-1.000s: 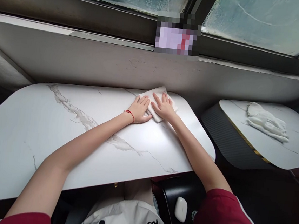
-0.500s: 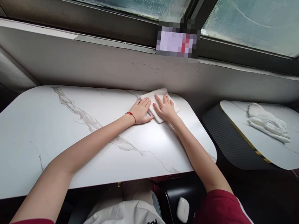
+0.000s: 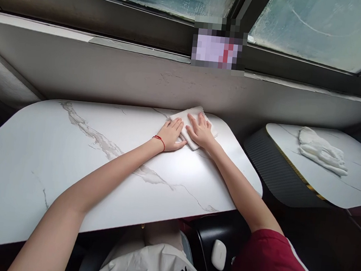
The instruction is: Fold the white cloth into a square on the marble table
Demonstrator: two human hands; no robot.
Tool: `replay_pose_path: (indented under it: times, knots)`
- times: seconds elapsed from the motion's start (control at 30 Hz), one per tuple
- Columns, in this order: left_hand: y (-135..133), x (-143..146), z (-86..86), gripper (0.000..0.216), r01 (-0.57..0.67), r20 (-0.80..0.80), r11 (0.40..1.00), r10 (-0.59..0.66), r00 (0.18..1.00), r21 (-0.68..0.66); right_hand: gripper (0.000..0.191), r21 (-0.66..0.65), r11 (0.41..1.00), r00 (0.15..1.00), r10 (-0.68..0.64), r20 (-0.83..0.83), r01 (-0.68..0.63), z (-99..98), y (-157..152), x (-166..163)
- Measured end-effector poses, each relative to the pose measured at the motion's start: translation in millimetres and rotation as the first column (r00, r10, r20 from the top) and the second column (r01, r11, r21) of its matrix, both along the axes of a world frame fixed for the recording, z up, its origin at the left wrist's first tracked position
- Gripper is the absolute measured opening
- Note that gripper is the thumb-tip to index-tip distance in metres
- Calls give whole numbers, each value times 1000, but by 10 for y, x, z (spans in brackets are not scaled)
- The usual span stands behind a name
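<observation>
A folded white cloth lies at the far right part of a white marble table, close to the wall. My left hand lies flat on the cloth's left edge, fingers stretched out, a red string round the wrist. My right hand rests flat on top of the cloth, fingers spread. Both arms reach across the tabletop.
A second marble table stands to the right with a crumpled white cloth on it. A grey wall and window ledge run behind the tables. A dark gap separates the tables. A small white object sits on something black below.
Both hands and the cloth stay almost where they were; the view has shifted slightly.
</observation>
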State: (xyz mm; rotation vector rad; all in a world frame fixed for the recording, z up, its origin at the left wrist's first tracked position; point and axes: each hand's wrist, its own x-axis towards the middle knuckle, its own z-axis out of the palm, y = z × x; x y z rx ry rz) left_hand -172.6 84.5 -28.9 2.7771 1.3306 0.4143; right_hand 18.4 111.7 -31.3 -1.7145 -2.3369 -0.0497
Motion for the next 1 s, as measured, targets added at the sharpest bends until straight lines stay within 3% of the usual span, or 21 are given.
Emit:
replay_pose_path:
  times: [0.3,0.5,0.67,0.8,1.0]
  knots:
    - [35,-4,-29,77,20,-1,999,-20,1000,42,57,-95,995,999,-8,32,11,104,-10,-24]
    - [-60,-32,19,73,93,-21,992,-92,996,81,54,-136,991,995,32,92,-19,276,-191,-23]
    - [-122,-47,10,75,111,-25,989,-110,994,94,52,7,1000,975,6,220,-8,224,-301,-66]
    - [-96,-41,-46,81,62,18,998,-63,998,27,54,87,996,997,-17,77,10,62,-225,-110]
    - [-25,-18,-70,89,52,68,997,-49,996,-50,62,-45,993,993,-111,-51,108,-7,-87,-100]
